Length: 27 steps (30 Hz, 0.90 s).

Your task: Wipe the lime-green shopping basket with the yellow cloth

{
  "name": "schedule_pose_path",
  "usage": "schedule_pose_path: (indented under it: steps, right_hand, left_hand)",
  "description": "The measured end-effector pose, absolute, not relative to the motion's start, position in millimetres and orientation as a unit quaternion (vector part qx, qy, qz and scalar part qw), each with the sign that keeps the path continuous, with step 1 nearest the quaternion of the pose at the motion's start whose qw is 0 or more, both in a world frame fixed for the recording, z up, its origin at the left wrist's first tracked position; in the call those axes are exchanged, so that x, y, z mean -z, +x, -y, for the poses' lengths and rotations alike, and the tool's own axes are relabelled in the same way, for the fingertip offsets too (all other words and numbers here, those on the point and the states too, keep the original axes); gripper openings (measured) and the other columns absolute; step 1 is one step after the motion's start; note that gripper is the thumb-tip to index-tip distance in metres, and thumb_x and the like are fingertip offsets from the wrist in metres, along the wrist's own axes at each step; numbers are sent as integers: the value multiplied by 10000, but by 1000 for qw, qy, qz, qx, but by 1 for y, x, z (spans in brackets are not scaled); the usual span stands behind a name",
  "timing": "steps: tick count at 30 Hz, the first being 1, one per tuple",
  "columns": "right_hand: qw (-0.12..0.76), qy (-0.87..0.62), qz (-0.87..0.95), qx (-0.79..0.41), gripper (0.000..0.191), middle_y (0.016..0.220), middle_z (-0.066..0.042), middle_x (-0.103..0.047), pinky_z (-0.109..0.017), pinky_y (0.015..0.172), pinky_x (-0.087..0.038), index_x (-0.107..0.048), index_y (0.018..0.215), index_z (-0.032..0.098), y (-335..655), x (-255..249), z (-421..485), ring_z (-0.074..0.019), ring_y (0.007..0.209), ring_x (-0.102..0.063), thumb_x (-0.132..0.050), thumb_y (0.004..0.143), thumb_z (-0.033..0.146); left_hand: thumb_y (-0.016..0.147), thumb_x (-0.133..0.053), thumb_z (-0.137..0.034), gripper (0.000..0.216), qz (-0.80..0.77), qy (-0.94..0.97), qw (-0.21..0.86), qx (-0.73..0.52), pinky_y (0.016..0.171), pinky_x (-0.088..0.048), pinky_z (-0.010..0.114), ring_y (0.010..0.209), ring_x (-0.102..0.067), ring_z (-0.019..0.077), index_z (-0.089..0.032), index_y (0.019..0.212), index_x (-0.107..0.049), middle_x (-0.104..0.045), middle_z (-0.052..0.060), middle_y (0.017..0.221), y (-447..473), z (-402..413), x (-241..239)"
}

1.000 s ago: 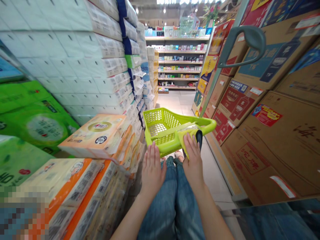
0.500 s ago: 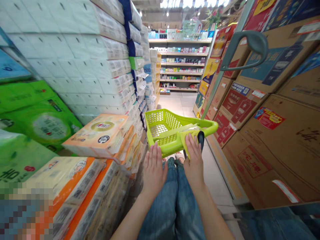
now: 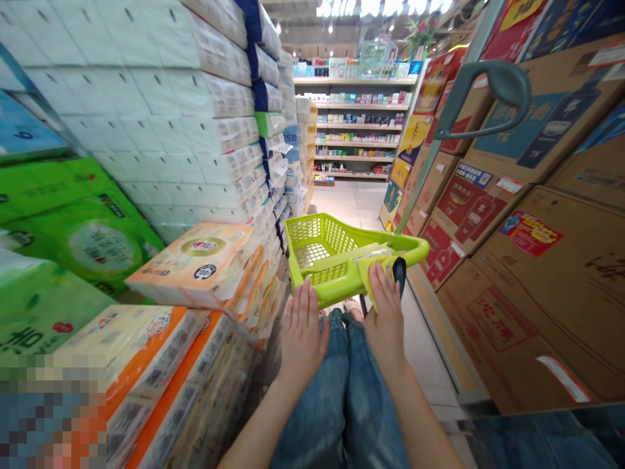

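My left hand point(image 3: 303, 332) lies flat on my left knee, fingers stretched out together, holding nothing. My right hand point(image 3: 385, 319) rests flat on my right knee with its fingertips on a yellow-green cloth point(image 3: 374, 273) draped at the near rim of a lime green shopping basket point(image 3: 336, 260). The basket stands on the floor just beyond my knees, in blue jeans point(image 3: 342, 397). Its grey pull handle point(image 3: 488, 98) rises on a slanted pole to the upper right. An orange and white tissue pack point(image 3: 205, 260) juts out at the left, a short way from my left hand.
Stacks of white, green and orange tissue packs point(image 3: 146, 130) wall the left side of a narrow aisle. Cardboard cartons point(image 3: 537, 228) are piled on the right. Tiled floor point(image 3: 351, 202) runs ahead to product shelves point(image 3: 356, 124) at the far end.
The view has drifted slightly, so basket and hands sit a little further right and lower. Both hands keep their places on my knees.
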State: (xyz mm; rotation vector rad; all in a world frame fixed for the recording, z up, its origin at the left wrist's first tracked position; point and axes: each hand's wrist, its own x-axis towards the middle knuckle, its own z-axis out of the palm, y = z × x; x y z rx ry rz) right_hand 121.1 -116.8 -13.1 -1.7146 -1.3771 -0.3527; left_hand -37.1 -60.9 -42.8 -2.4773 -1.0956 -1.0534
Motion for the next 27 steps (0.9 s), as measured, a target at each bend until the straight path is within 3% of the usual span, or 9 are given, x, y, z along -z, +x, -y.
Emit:
schedule_pose_path:
  steps: [8, 16, 23, 27]
  right_hand:
    - [394, -599, 685, 126, 770, 1563, -67, -398, -471, 1206, -288, -166, 1576, 244, 67, 21, 118, -190, 1499, -225, -337, 866, -1]
    - [452, -703, 530, 141, 860, 1610, -77, -297, -570, 1213, -204, -195, 1571, 230, 121, 12, 115, -215, 1515, -169, -317, 767, -50]
    - [391, -592, 692, 132, 756, 1561, -69, -401, -459, 1197, -310, -170, 1574, 228, 67, 23, 119, -181, 1501, -220, -343, 875, 1]
    - [407, -632, 646, 133, 799, 1566, -61, -392, -528, 1206, -258, -209, 1565, 269, 103, 19, 120, -190, 1500, -227, -309, 836, -44]
  left_hand:
    - [954, -419, -218, 729, 370, -844, 120, 368, 1179, -306, 489, 1510, -162, 291, -63, 1561, -47, -263, 216, 1594, -35, 61, 45]
    - [935, -517, -257, 807, 371, -846, 117, 364, 1186, -295, 491, 1510, -175, 296, -52, 1559, -48, -292, 228, 1580, -38, 61, 44]
    - [960, -395, -205, 704, 367, -846, 122, 366, 1169, -322, 498, 1508, -177, 288, -70, 1562, -55, -293, 221, 1582, -36, 61, 45]
    - [945, -489, -259, 784, 373, -848, 112, 359, 1179, -312, 489, 1505, -188, 296, -59, 1560, -47, -291, 229, 1579, -38, 61, 42]
